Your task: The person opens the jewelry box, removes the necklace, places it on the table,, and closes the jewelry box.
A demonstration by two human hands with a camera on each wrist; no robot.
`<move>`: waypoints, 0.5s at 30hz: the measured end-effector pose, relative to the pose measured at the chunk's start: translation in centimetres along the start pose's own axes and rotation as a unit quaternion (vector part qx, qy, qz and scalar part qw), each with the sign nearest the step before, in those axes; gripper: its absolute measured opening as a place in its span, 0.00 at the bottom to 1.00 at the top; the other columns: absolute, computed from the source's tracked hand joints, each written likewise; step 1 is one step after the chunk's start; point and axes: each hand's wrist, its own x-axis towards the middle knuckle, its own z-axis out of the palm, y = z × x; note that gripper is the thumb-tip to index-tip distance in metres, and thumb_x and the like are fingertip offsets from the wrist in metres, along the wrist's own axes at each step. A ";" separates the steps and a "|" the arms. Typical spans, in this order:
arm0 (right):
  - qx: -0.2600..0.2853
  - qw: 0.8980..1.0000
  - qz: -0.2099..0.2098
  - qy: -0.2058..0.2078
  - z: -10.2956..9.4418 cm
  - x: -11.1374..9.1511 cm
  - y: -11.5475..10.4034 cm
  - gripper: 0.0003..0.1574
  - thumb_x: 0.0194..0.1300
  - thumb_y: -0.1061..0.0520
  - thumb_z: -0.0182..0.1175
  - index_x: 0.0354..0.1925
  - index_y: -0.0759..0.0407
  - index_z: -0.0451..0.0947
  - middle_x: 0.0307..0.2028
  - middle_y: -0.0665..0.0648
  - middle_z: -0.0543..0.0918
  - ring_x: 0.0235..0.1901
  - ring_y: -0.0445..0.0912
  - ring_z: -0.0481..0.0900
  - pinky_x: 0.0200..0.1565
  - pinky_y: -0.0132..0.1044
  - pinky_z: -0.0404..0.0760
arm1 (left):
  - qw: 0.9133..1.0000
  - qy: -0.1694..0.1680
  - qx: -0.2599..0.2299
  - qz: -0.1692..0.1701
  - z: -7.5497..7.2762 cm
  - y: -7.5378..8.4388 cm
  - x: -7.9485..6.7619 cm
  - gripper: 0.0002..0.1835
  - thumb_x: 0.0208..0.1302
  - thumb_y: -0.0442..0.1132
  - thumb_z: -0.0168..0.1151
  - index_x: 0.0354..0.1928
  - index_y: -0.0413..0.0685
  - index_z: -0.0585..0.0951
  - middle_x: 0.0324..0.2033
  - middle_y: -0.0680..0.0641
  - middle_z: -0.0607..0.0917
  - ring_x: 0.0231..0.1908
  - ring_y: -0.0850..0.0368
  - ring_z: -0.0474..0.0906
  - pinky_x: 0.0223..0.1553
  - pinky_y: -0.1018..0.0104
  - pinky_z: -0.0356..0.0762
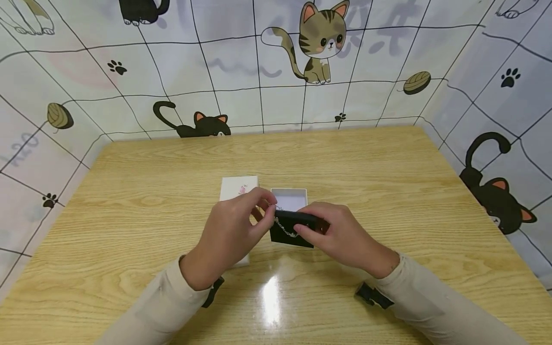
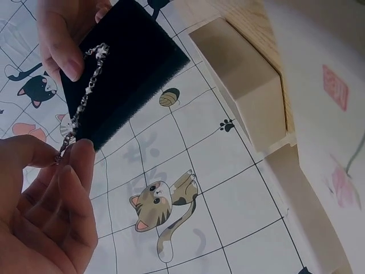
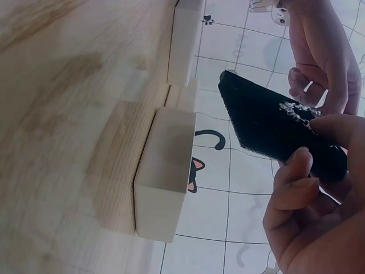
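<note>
My right hand [image 1: 340, 235] grips a black velvety pad [image 2: 134, 68] by one end, thumb across its face. Along the pad runs a silver chain bracelet [image 2: 84, 97] with small ornaments; in the head view it hangs in a shallow curve over the dark face. Thumb and forefinger of my left hand [image 1: 233, 223] pinch one end of the chain at the pad's left edge. The right thumb presses close to the chain's other end, which it partly hides. Both hands hold the pad up in front of an open white box [image 1: 290, 197].
A white lid [image 1: 233, 186] with a pink flower print lies left of the box, partly hidden by the left hand. Both stand on a wooden table [image 1: 345, 163]. A cat-patterned cloth [image 1: 233, 67] rises behind the table and along its sides.
</note>
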 end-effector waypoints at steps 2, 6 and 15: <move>0.000 1.000 -0.001 0.001 0.0 0.0 0.0 0.08 0.64 0.57 0.68 0.43 0.53 0.84 0.39 0.50 0.86 0.24 0.38 0.76 0.24 0.33 0.79 | 1.000 -0.001 -0.005 0.002 0.0 0.1 0.0 0.05 0.60 0.33 0.67 0.38 0.47 0.81 0.27 0.53 0.89 0.24 0.66 0.84 0.21 0.80 0.71; 0.001 1.000 -0.002 -0.002 0.1 0.0 0.0 0.08 0.64 0.56 0.69 0.43 0.53 0.84 0.37 0.50 0.86 0.23 0.38 0.76 0.24 0.33 0.79 | 1.000 -0.003 -0.012 0.011 0.2 0.3 -0.2 0.05 0.60 0.33 0.66 0.38 0.47 0.81 0.28 0.54 0.88 0.24 0.67 0.83 0.23 0.81 0.72; 0.026 0.999 0.020 -0.034 0.0 0.0 0.0 0.10 0.68 0.52 0.65 0.47 0.49 0.83 0.37 0.49 0.85 0.17 0.40 0.76 0.21 0.33 0.77 | 0.999 -0.002 -0.014 0.036 0.7 0.5 -0.3 0.05 0.60 0.33 0.66 0.37 0.47 0.80 0.26 0.55 0.86 0.24 0.66 0.81 0.20 0.82 0.67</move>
